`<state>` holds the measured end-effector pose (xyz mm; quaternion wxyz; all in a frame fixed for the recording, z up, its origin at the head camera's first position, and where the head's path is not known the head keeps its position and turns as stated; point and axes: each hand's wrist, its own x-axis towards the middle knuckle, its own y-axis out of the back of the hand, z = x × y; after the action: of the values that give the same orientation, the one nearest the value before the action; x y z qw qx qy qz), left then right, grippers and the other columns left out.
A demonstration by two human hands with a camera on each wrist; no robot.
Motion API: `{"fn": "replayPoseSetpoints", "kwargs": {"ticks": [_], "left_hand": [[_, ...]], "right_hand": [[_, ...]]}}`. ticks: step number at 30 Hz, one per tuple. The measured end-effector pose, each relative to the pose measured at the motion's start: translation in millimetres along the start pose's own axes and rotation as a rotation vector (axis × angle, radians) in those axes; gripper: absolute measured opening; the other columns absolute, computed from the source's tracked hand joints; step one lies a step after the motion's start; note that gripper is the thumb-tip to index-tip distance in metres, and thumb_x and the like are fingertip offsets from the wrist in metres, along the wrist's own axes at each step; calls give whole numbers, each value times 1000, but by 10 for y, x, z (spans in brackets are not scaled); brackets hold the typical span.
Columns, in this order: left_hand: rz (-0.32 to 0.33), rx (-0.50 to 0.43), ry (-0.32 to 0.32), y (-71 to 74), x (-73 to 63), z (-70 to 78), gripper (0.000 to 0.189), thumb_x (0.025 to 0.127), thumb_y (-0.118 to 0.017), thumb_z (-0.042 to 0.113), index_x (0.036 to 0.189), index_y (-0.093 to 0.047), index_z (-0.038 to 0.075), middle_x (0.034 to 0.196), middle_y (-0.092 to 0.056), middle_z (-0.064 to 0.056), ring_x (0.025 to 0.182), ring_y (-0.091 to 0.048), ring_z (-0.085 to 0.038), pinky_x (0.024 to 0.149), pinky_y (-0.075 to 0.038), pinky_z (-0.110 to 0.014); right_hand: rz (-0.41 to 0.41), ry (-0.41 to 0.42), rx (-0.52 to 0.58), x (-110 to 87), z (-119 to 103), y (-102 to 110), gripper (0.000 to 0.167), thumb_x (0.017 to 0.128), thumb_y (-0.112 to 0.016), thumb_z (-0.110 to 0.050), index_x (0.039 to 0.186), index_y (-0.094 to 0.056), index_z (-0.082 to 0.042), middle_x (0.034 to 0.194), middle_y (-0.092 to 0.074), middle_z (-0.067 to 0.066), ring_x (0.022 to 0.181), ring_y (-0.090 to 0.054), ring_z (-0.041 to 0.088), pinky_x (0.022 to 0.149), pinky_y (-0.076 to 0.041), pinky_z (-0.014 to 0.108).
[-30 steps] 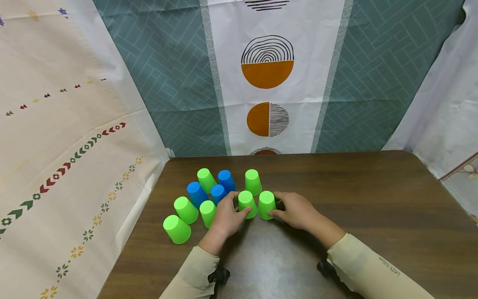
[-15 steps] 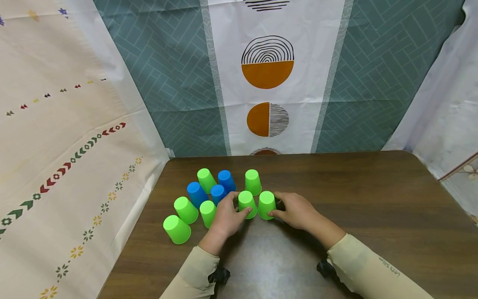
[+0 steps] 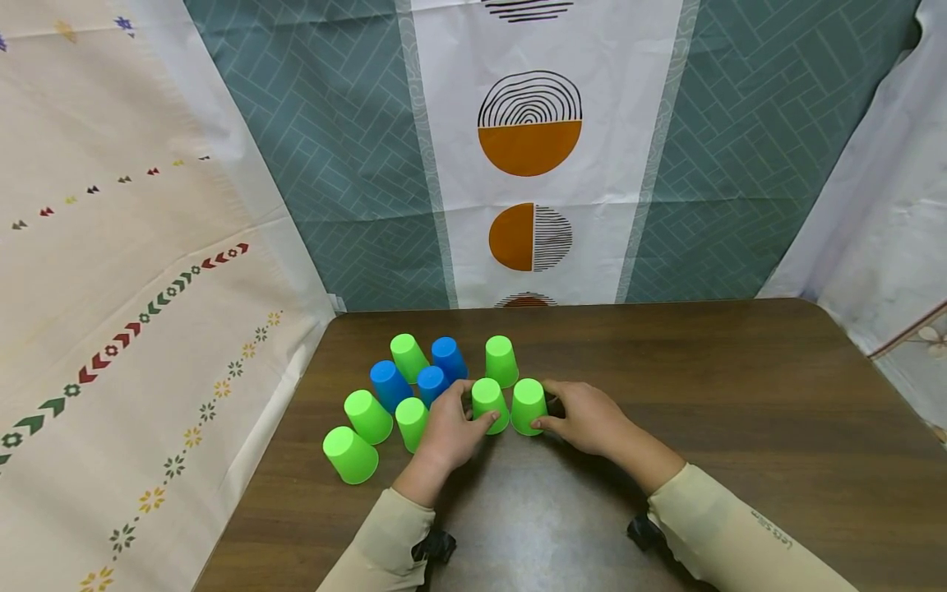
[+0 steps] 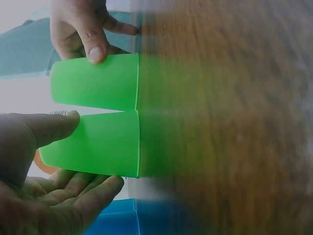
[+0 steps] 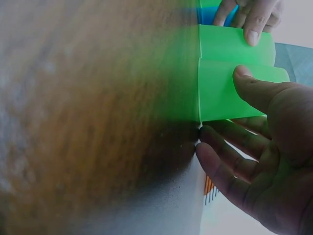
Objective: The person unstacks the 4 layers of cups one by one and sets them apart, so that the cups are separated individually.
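Observation:
Two green plastic cups stand upside down side by side near the middle of the table. My left hand point(image 3: 450, 427) holds the left cup point(image 3: 488, 404), thumb on its near side and fingers round its left side. Around the right cup point(image 3: 528, 406) my right hand point(image 3: 588, 415) has its thumb in front and fingers at the side and behind. Both cups' rims meet the tabletop in the wrist views, where they stand close against each other. Just behind the pair is a third upturned green cup point(image 3: 501, 362).
Left of my left hand stand several more upturned cups: blue ones such as the back blue cup point(image 3: 449, 357), and green ones such as the nearest green cup point(image 3: 350, 455). The brown wooden table point(image 3: 703, 370) ends at a patterned curtain point(image 3: 547, 164).

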<state>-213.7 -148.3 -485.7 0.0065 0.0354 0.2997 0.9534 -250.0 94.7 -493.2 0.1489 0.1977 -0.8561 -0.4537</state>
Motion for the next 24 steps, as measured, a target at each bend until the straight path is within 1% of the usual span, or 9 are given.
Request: {"fn": "replayPoseSetpoints", "kwargs": {"ticks": [8,17,21,24], "left_hand": [[-3,-20,-9,-13,8,11,50,92,-83,16,133,-59,-1,130,-66,-18,123,-64,-34,100,-56,-49],[4,-4,-12,-5,-2,33,51,92,-83,16,133,-58,-2,130,-65,-18,122,-64,-35,99,-56,-50],[3,-7,-7,-8,0,25,52,92,-83,16,134,-58,-2,131,-64,-18,124,-63,-35,101,-56,-50],[1,-23,1,-16,-4,13,55,93,-82,15,138,-55,-2,135,-62,-19,127,-61,-36,103,-54,-51]], "right_hand": [[6,2,-3,-10,29,6,58,87,-86,-39,137,-66,-15,115,-75,0,105,-72,22,89,-58,48],[9,12,-3,-6,33,13,58,87,-86,-39,137,-66,-15,117,-75,0,108,-71,24,90,-58,49],[12,8,-6,4,40,6,55,87,-87,-38,133,-68,-16,114,-75,-1,106,-71,23,89,-58,48],[4,0,5,11,46,3,58,86,-88,-38,135,-67,-14,114,-75,0,106,-71,22,89,-58,48]]}}
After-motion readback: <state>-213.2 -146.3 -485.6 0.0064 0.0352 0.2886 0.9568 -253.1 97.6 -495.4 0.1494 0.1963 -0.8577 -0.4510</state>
